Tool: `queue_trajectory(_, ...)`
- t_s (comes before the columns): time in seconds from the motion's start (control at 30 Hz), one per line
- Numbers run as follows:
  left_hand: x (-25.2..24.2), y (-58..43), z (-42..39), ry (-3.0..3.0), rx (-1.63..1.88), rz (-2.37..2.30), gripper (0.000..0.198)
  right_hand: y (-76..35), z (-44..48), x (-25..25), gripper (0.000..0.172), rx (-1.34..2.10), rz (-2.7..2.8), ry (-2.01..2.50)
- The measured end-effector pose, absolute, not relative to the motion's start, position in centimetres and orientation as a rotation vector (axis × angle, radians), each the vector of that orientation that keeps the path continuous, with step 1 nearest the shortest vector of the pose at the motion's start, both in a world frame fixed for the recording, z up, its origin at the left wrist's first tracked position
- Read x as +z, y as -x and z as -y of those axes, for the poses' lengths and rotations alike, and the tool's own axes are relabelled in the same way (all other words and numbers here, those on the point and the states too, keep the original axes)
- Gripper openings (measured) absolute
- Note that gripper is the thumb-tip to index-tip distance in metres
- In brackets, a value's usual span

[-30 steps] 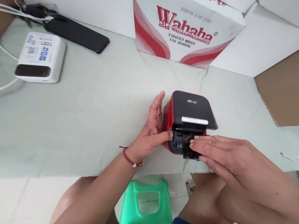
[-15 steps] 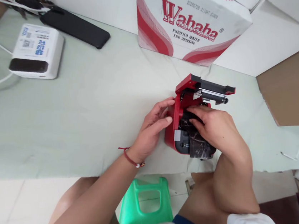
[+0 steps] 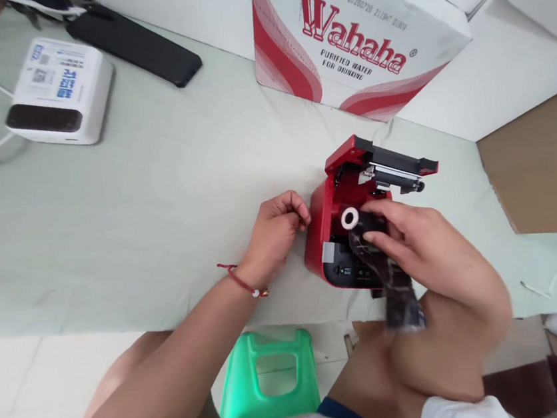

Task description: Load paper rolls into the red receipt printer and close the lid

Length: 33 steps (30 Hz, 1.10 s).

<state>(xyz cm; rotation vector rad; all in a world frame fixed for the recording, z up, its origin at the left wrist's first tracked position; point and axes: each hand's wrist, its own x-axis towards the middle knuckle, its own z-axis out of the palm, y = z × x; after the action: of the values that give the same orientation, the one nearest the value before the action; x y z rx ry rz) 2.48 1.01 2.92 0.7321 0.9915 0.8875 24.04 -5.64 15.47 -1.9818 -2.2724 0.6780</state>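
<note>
A red and black label printer (image 3: 319, 224) stands on the table with its lid (image 3: 383, 157) raised. In my right hand (image 3: 412, 231) is a dark, marble-patterned label roll (image 3: 368, 229), gripped between thumb and fingers. Its white core ring faces left, and a loose strip hangs down past the printer's front. The roll is over the printer's opening. My left hand (image 3: 276, 233), with a red cord bracelet at the wrist, rests beside the printer's left side. Its fingers are curled in, with nothing visible in them.
A Wahaha water carton (image 3: 335, 48) stands behind the printer. At the far left are a white label printer (image 3: 61, 93) with cables and a long black object (image 3: 139, 47). A brown cardboard box (image 3: 540, 166) is on the right. A green stool (image 3: 267, 378) stands below the table edge.
My right hand has lifted the label roll up and rightward from inside the printer, strip trailing. My left hand has come off the printer's side and curled its fingers.
</note>
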Motion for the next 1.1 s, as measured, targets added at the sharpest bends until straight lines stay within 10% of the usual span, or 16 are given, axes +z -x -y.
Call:
queue_trajectory(0.43,3.5,-2.8,-1.1,-0.83,0.803,-1.025,0.006,-36.3,8.7,12.3,0.025,0.621,1.873,2.573)
queue_trajectory(0.7,3.3,-3.1,-1.5,-0.82,0.828,-1.063,0.008,-34.4,7.8,11.4,0.049,0.634,1.867,2.422)
queue_trajectory(1.1,2.9,-3.2,-0.9,-0.848,0.852,-1.073,0.009,-33.0,8.7,14.4,0.027,1.305,2.233,1.88)
